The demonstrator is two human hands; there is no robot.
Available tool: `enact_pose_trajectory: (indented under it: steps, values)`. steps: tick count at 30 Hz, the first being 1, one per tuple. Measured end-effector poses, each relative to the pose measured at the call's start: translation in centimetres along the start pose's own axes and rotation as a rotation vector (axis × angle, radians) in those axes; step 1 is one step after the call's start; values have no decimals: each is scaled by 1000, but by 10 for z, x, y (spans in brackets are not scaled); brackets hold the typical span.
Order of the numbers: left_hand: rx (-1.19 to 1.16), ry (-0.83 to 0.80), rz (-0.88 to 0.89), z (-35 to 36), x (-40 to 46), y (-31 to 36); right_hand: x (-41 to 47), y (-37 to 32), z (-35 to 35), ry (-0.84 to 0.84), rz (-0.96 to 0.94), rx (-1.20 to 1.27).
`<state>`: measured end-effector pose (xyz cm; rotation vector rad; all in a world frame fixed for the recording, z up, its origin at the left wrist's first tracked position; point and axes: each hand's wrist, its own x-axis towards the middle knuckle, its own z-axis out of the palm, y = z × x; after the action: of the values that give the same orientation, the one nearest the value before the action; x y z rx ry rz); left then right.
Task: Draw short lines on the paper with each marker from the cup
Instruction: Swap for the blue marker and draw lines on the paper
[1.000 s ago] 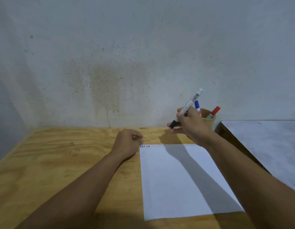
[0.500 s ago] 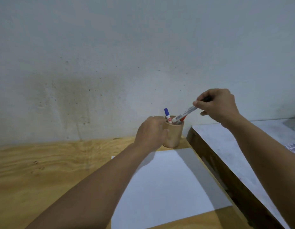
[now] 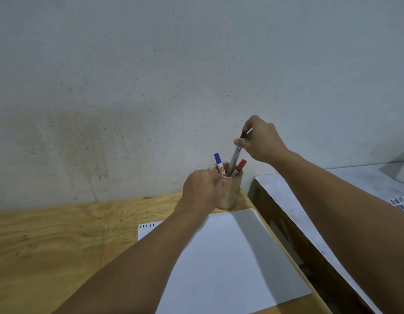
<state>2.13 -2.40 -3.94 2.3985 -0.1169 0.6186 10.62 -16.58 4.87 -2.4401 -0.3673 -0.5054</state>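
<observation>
left hand [image 3: 202, 191] wraps the round wooden cup [image 3: 230, 191], hiding its 9 o'clock side; right hand [image 3: 261, 140] pinches the black-capped marker [image 3: 235, 157], tip hidden inside; white paper [image 3: 230, 257] corner cut off.

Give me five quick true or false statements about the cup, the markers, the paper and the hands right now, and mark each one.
1. The right hand holds a black-capped marker with its lower end in the cup. True.
2. The left hand rests flat on the paper. False: it grips the side of the cup.
3. A blue-capped marker and a red-capped marker stand in the cup. True.
4. The paper is blank. False: short lines mark its far left corner.
5. The cup lies tipped over. False: it stands upright on the wooden table.
</observation>
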Motion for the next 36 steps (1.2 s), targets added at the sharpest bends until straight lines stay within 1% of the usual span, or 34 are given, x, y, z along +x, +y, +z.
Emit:
enact_pose_trajectory:
  steps: [4,10,13,16,18,20,24,29,32,36]
  values:
    - [5,-7,61,-1,3,-4,-2,9,18,2,19,27]
    - [-52,6,81,4,8,-14,-8,21,38,-10,32,24]
    - [-174,69,-11,3,8,-9,-6,26,40,-6,61,50]
    - [-361,156,-208,6,13,-4,-4,28,39,-25,66,60]
    - [-470,156,-361,10,18,-5,-2,28,38,-48,57,69]
    - [-527,118,-431,15,20,-6,1,27,37,-91,40,66]
    - [-558,104,-431,19,19,-11,9,19,33,-232,-18,33]
    - [-557,106,-439,20,18,-14,21,7,38,-397,-21,-127]
    - [-554,122,-438,19,19,-14,23,0,40,-452,-15,-159]
    - [-535,112,-426,18,19,-14,24,-3,43,-455,-5,-187]
